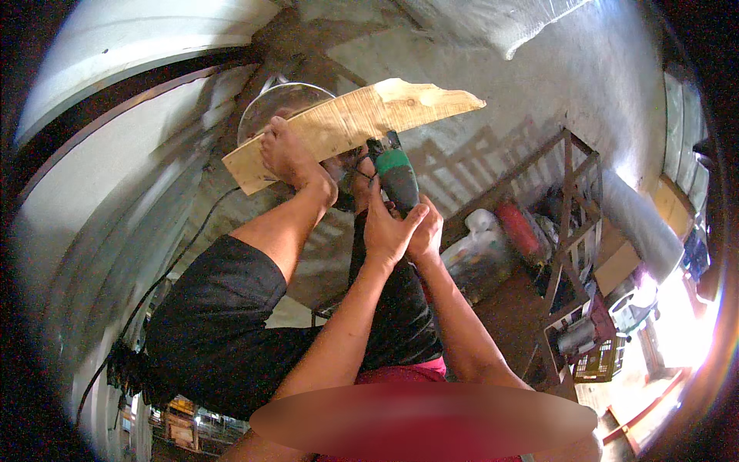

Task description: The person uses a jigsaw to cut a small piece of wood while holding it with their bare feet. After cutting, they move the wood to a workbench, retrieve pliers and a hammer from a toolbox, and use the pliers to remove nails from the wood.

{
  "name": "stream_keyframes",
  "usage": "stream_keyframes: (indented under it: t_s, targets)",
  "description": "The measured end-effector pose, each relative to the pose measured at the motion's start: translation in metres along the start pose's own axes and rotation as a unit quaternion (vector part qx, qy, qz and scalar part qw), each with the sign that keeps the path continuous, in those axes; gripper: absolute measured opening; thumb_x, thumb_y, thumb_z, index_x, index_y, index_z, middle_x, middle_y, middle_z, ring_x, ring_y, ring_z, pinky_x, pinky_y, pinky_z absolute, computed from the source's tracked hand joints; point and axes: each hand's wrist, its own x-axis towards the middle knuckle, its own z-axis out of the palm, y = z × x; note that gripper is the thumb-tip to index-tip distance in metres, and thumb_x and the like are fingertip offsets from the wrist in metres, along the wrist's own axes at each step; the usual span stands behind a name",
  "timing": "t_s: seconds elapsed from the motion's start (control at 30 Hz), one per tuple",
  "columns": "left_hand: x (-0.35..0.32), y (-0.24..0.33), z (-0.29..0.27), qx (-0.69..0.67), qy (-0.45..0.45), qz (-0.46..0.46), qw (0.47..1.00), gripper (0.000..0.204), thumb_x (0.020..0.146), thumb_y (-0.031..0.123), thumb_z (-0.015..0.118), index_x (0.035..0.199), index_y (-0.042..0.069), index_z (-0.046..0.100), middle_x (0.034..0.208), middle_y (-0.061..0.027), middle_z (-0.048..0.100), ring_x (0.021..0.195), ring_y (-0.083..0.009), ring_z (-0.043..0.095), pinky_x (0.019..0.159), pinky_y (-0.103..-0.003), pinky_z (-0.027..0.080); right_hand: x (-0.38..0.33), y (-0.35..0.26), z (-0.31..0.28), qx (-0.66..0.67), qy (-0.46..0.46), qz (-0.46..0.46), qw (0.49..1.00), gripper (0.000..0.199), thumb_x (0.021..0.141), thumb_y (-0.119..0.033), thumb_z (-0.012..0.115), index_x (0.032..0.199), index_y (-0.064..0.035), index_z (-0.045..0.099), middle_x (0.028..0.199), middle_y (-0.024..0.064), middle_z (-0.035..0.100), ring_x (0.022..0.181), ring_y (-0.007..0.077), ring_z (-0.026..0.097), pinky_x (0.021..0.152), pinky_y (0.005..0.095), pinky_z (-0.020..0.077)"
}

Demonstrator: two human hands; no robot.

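In the middle of the scene, the left hand (389, 232) and the right hand (427, 229) sit together, both wrapped around the near end of a green and black power tool (396, 173). The tool points away from the person, its far end at the near edge of a wooden board (346, 119); whether a blade is in the wood is hidden. The board lies slantwise on the far side of the hands, its squared end low on the left and its ragged, pointed end on the right.

A bare foot (289, 154) rests on the board's left part, toes over the top face, and takes up the space left of the tool. Behind the board is a round-rimmed thing (258, 115), mostly covered by it. A black cable (185, 258) runs along the left side, past the black shorts (223, 300), beside a pale wall (100, 146).

On the right, a metal frame (568, 173) stands well apart from the board. Near it are a white plastic bag (481, 223), a red cylinder (519, 228) and a grey roll (635, 219). Nearer on the right is a yellowish crate (600, 362).
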Motion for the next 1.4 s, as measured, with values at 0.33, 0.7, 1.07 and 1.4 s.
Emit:
stream_keyframes:
  t_s: [0.33,0.7,1.07,1.4]
  targets:
    - [0.017,-0.015,0.004,0.007,-0.005,0.074,0.997,0.131,0.077,0.051,0.091,0.161,-0.005,0.008,0.148,-0.0266,0.049,0.135,-0.0353,0.052,0.115,-0.045,0.042,0.007,-0.007,0.002,0.030,0.020,-0.002,0.999,0.021,0.090,-0.017,0.065,0.103,-0.0004,0.067,0.089,0.0207,0.069,0.078,0.0426,0.068,0.069,0.0463,0.0548]
    - [0.027,-0.024,-0.003,-0.002,-0.029,0.088,0.996,0.135,0.076,0.045,0.094,0.163,-0.001,0.002,0.149,-0.0259,0.046,0.136,-0.0340,0.049,0.115,-0.044,0.041,0.008,-0.018,0.000,0.014,0.026,-0.011,0.999,0.026,0.086,-0.016,0.072,0.104,0.0006,0.067,0.088,0.0220,0.069,0.077,0.0433,0.068,0.069,0.0469,0.0550]
    - [0.032,-0.029,-0.005,0.057,-0.026,0.092,0.994,0.136,0.072,0.043,0.096,0.162,-0.003,0.006,0.145,-0.0269,0.051,0.131,-0.0340,0.056,0.112,-0.043,0.046,0.018,-0.031,-0.015,0.045,-0.055,0.086,0.994,0.037,0.082,-0.026,0.078,0.107,-0.0011,0.067,0.090,0.0206,0.071,0.082,0.0316,0.068,0.077,0.0432,0.0531]
    - [0.029,-0.003,-0.011,0.071,0.002,0.110,0.991,0.122,0.072,0.050,0.093,0.157,-0.008,0.027,0.138,-0.0244,0.061,0.127,-0.0327,0.061,0.111,-0.042,0.046,0.023,-0.037,-0.015,0.016,-0.066,0.064,0.996,0.035,0.084,-0.022,0.071,0.113,-0.0021,0.068,0.098,0.0246,0.073,0.093,0.0468,0.071,0.080,0.0493,0.0558]
